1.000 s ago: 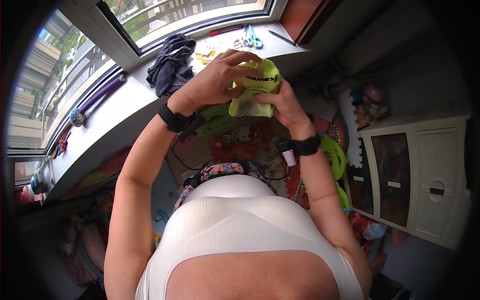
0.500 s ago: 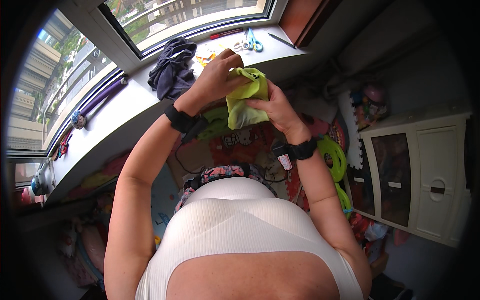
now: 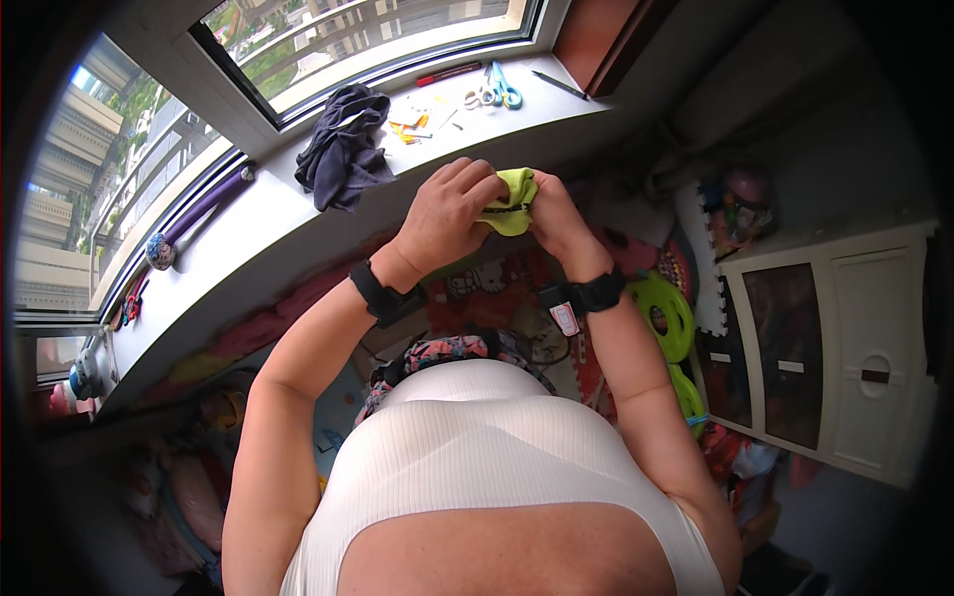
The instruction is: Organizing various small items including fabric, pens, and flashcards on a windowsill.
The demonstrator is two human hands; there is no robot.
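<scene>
Between my two hands, in front of the windowsill, is a lime-yellow piece of cloth (image 3: 515, 204), bunched up small with a dark strip across it. My left hand (image 3: 452, 211) is closed on its left side, fingers curled over the fabric. On the right side my right hand (image 3: 559, 221) grips it too, with most of its fingers hidden behind the cloth. Each wrist wears a black strap with a small device. On the sill beyond lie a crumpled dark grey cloth (image 3: 343, 154), paper scraps (image 3: 422, 121) with orange bits, and blue-handled scissors (image 3: 506, 89).
The white windowsill (image 3: 248, 223) curves along the left under the windows. A red marker (image 3: 447, 74), a dark pen (image 3: 559, 83) and a purple stick (image 3: 209, 206) lie on it. A pale cabinet (image 3: 855, 348) stands right, near green ring-shaped plastic pieces (image 3: 663, 318).
The yellow cloth hung longer before and is now bunched smaller between my hands. My left hand has come down and rests over its left side, uncovering the paper scraps.
</scene>
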